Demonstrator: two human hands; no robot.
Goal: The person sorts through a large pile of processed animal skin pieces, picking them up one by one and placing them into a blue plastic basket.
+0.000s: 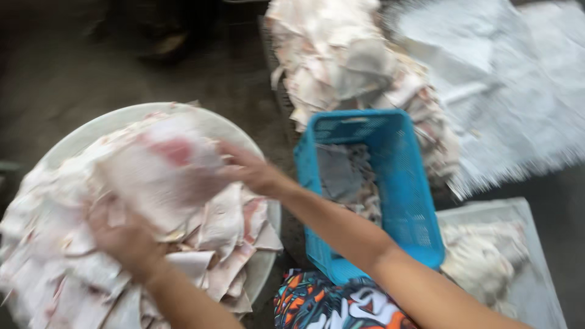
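A large pale round basin at the left holds a heap of flat whitish pieces with pink-red patches. Both my hands are on one big stack of these pieces, lifted a little above the heap. My left hand grips its near lower edge, and my right hand presses against its right side. The picture is motion-blurred, so finger detail is unclear.
A blue plastic basket stands right of the basin with a few pieces inside. Behind it lies another pile of pale pieces. White woven sheeting covers the right. A grey tray sits at lower right. Patterned cloth shows at the bottom.
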